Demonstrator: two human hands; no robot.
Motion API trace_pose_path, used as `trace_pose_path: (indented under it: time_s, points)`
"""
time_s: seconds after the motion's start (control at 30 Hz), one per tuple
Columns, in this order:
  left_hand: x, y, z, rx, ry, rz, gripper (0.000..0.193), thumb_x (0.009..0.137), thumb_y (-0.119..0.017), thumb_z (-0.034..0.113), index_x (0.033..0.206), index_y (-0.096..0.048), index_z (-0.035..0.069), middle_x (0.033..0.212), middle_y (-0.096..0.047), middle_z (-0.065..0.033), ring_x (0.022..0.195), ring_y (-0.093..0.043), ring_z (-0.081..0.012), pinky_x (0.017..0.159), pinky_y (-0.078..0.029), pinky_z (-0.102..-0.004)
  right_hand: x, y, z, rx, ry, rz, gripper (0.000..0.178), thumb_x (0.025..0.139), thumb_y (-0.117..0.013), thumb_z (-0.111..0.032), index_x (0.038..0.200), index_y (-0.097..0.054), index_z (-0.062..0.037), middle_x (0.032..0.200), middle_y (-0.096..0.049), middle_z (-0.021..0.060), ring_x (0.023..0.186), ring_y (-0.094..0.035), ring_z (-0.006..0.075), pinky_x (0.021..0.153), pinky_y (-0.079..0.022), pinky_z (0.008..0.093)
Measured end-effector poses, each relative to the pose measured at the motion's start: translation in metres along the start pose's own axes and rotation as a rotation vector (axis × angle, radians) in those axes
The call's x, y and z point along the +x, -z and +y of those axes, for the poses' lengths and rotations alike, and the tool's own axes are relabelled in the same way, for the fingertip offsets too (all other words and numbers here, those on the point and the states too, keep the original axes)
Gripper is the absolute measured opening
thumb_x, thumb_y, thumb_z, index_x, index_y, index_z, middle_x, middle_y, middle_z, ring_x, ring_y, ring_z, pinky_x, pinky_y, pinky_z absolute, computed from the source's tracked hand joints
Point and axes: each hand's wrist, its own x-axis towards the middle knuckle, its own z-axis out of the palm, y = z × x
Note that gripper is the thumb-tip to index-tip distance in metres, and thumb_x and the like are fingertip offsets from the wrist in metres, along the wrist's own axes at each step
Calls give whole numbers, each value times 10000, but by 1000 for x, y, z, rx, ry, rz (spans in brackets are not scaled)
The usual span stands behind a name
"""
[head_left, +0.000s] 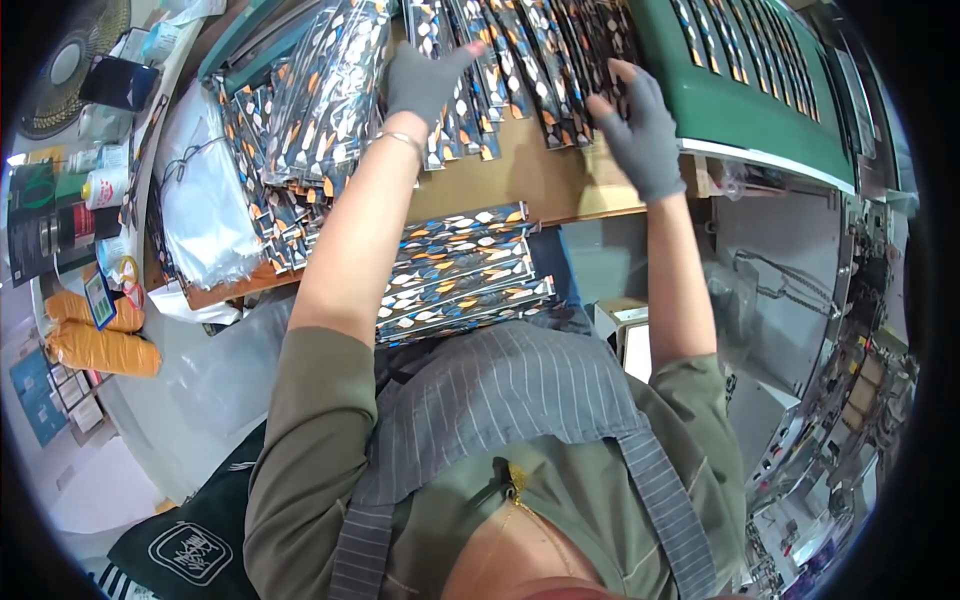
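My left hand (425, 82), in a grey glove with bare fingertips, rests on or just over slim dark packets (465, 110) with an orange, white and blue leaf pattern. Its thumb sticks out to the right, away from the fingers. At the right end of that row hovers my right hand (645, 135), gloved the same way. Its thumb and forefinger are spread beside the dark packets (565, 85), with nothing visible between them. Clear plastic bags filled with such packets (330, 95) lie left of my left hand.
The packets lie on a brown tabletop (560, 185). A green belt (740, 110) carries more packets at the right. Stacked packets (460, 270) sit below the table edge, close to my body. Clear empty bags (205, 200) lie at the left; orange bundles (105, 345) stand farther left.
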Motion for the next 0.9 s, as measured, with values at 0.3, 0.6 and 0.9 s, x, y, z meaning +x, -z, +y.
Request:
trace_pose_path:
  time_s: [0.3,0.6,0.9]
  points:
    - [23,-26,-14,145,-103,132,521,684,-720,331,1009,-551,-38,916,-643,-207,866,-637,-328,782,-485,-393,-104,-2,-36,292,-385,-222,173,871,-601,-133,957,-642,11,770,-641,57,722,-573,77,654,-458,236]
    - [17,-20,-25,-97,-176,99,339,674,-725,184,908,-599,-26,826,-655,-141,742,-630,-219,691,-480,-339,31,-61,-38,-240,-144,-132,341,798,-604,-307,1024,-564,-55,1002,-607,165,898,-607,324,762,-485,427]
    - [22,-19,-46,-261,-175,128,329,709,-635,156,947,-552,-57,865,-627,-203,809,-611,-331,764,-465,-379,41,-107,-65,-35,-75,-126,256,826,-541,-157,1064,-544,-65,822,-633,191,783,-618,367,702,-490,438]
